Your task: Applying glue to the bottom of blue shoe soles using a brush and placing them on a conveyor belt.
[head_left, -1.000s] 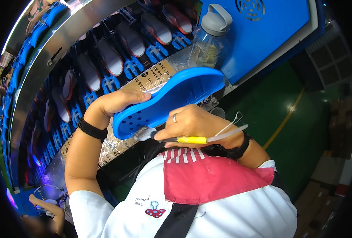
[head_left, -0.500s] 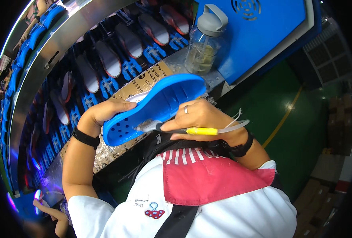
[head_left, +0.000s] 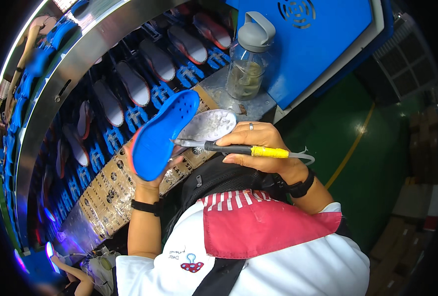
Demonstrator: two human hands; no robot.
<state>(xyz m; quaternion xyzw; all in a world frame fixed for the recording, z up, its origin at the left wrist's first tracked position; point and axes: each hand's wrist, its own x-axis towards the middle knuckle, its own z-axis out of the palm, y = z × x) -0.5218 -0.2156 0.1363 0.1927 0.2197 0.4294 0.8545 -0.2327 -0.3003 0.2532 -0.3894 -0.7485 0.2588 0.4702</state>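
My left hand [head_left: 152, 177] is closed round a blue sole-shaped piece [head_left: 159, 135] from below, its fingers partly hidden under it. The piece has a raised rim, a smooth inner face and several small holes at its far end. In my right hand [head_left: 258, 143] is a brush [head_left: 231, 148] with a black handle, yellow wrapping and a clear tube at its back end. Its bristle tip lies at the right edge of the blue piece; whether it touches cannot be made out. Just behind the brush is a whitish oval dish-like thing [head_left: 209, 126] with a crusted surface.
A rack [head_left: 105, 140] of blue holders carries several dark shoe uppers with pale soles. Patterned brown cardboard [head_left: 115, 187] covers the ledge. A clear bottle with a grey lid [head_left: 251, 64] stands by a blue machine housing [head_left: 322, 44]. Another person's arm [head_left: 78, 274] shows lower left.
My left hand has turned the blue piece round, so its holed end now points away, and moved below it. The brush has shifted from the holes to the piece's right edge.
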